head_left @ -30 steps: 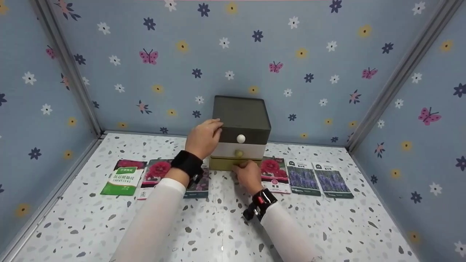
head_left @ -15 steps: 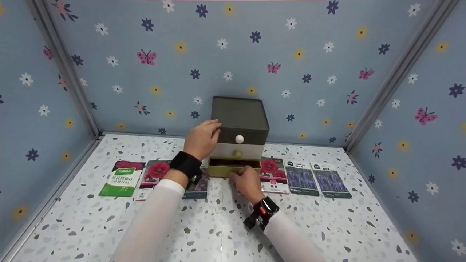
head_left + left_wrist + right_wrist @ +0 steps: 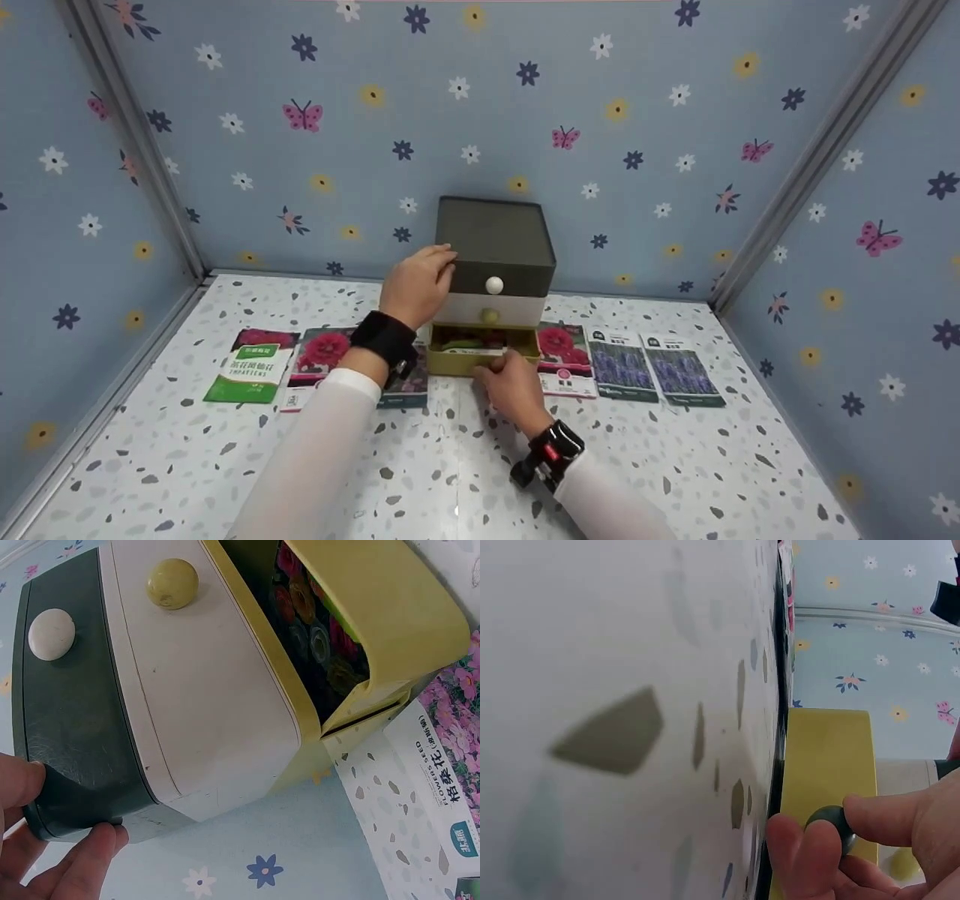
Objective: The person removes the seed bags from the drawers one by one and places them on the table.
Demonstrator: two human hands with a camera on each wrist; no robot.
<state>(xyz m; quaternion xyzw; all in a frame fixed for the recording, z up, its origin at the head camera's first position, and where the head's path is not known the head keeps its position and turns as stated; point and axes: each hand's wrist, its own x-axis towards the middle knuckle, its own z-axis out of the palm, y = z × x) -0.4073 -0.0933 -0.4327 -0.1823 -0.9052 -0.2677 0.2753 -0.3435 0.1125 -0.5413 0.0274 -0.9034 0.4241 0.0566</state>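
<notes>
Closest to the camera, two white sleeves (image 3: 315, 457) reach over the speckled desk (image 3: 457, 480), and each wrist wears a black strap (image 3: 382, 339). The right hand (image 3: 514, 386) pinches a dark green knob (image 3: 832, 825) between thumb and fingers; the knob sits on the front of the olive bottom drawer (image 3: 450, 366), which juts partway out. Inside lie what look like flower-printed packets (image 3: 304, 604), though shadow makes them hard to tell apart.

Flat on the desk to the left are a green-and-white impatiens packet (image 3: 251, 367), a red-flower packet (image 3: 322, 352) and a cosmos seed packet (image 3: 450, 720), the last two partly hidden by the left arm. To the right lie another red-flower packet (image 3: 568, 360) and two purple-flower packets (image 3: 622, 367).

Between the two groups stands the three-tier drawer unit (image 3: 499, 234), its white middle and dark green top drawers shut. The left hand (image 3: 416, 289) grips its upper left front corner. Behind rises a blue wall (image 3: 480, 120) printed with flowers and butterflies.
</notes>
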